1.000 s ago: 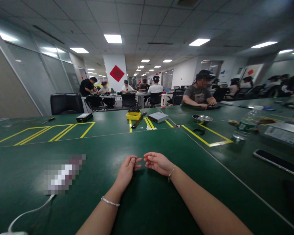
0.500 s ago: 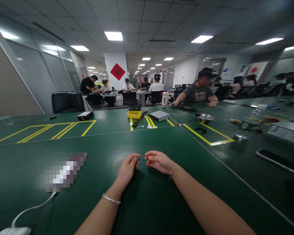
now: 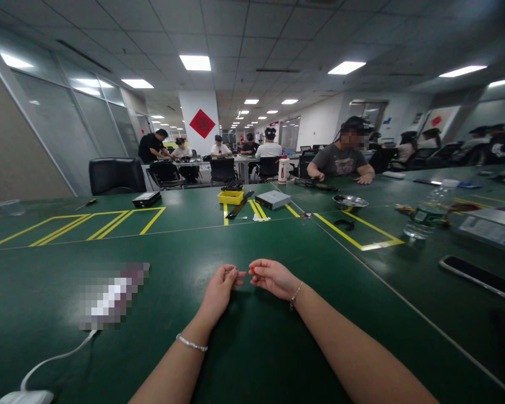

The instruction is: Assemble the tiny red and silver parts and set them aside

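Just above the green tabletop [image 3: 168,292], my right hand [image 3: 273,278] pinches a small orange piece [image 3: 253,270] between thumb and fingertips. Most of that piece is covered by the fingers, so its kind does not show. My left hand [image 3: 221,289] faces it across a narrow gap, thumb pressed to the index finger and another finger stretched toward the right hand. Whatever the left pinch holds, if anything, is too small to make out.
A phone-like item [image 3: 115,294] on a white cable lies at left. A black phone [image 3: 483,278], a water bottle [image 3: 425,216] and a metal bowl [image 3: 350,201] are at right. Ahead stand a yellow bin [image 3: 230,197] and a grey box [image 3: 273,199]. A person [image 3: 340,154] sits opposite.
My left fingers have shifted, one now reaching out to the right; my right hand holds its place with the orange piece. The person opposite has drawn one hand in toward the body.
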`<state>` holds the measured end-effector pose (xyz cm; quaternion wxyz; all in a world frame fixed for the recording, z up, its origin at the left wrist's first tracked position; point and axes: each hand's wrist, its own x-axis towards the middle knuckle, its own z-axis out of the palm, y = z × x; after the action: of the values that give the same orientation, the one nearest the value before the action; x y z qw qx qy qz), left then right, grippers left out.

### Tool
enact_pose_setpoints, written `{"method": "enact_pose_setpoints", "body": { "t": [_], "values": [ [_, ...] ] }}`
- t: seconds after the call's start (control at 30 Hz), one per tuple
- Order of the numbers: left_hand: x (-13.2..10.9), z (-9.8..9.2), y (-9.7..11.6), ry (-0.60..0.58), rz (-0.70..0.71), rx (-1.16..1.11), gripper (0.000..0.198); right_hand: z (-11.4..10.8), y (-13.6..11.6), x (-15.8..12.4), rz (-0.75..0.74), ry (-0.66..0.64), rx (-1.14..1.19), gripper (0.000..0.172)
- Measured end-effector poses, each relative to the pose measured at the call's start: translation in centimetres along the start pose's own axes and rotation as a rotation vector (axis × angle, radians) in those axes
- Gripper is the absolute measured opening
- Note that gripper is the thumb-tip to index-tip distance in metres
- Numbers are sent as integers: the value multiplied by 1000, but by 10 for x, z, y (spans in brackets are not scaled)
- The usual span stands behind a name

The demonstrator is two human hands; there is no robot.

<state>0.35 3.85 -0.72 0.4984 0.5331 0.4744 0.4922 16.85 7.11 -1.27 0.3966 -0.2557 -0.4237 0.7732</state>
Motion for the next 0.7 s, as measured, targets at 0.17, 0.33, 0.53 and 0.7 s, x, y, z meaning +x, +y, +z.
{"method": "enact_pose_setpoints", "body": {
  "t": [0.17, 0.33, 0.53, 0.7],
  "values": [
    [-2, -1, 4, 38, 39, 119, 26, -1, 0, -1, 3, 11, -16, 27],
    [0, -1, 0, 94, 54, 24, 29, 1, -1, 0, 16, 11, -20, 22],
    [-1, 0, 3, 77, 62, 56, 27, 1, -2, 0, 28, 7, -15, 21],
    [-2, 1, 2, -11, 50, 150, 26, -1, 0, 0, 4, -5, -25, 24]
  ]
}}
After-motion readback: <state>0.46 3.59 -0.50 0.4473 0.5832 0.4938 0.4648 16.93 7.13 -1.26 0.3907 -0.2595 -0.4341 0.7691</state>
